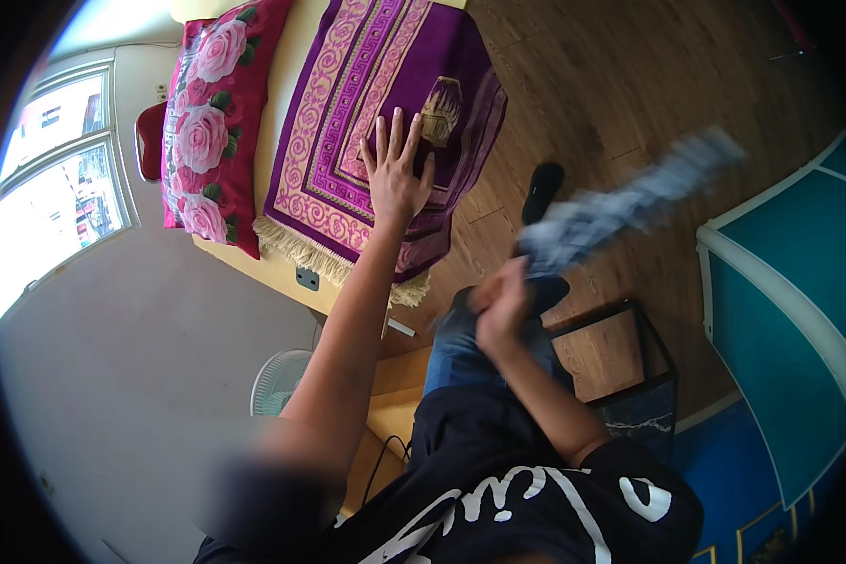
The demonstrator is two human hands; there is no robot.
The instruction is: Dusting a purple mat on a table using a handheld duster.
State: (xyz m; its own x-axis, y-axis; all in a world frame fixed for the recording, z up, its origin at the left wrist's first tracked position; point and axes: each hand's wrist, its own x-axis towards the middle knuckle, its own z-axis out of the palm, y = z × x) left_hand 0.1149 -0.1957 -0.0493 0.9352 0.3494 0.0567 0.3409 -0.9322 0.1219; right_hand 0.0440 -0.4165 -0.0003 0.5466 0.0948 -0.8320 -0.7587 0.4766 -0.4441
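A purple prayer rug (455, 42) with gold and pink borders and a cream fringe (310, 247) drapes over the edge of a yellow bed or bench (292, 84). My left hand (398, 180) lies palm down on the rug, or just over it, fingers spread and nothing in its grasp. Lower and to the right, my right hand (500, 307) is closed around one end of a grey-blue patterned cloth (627, 204). Blur hides the cloth's details as it stretches out over the wooden floor.
A pink rose-print pillow (215, 127) borders the rug's left side. A teal panelled object with a white frame (782, 282) stands at right. Near my legs is a black-framed stand (631, 352); a fan (278, 381) sits lower left. Windows (63, 190) line the wall.
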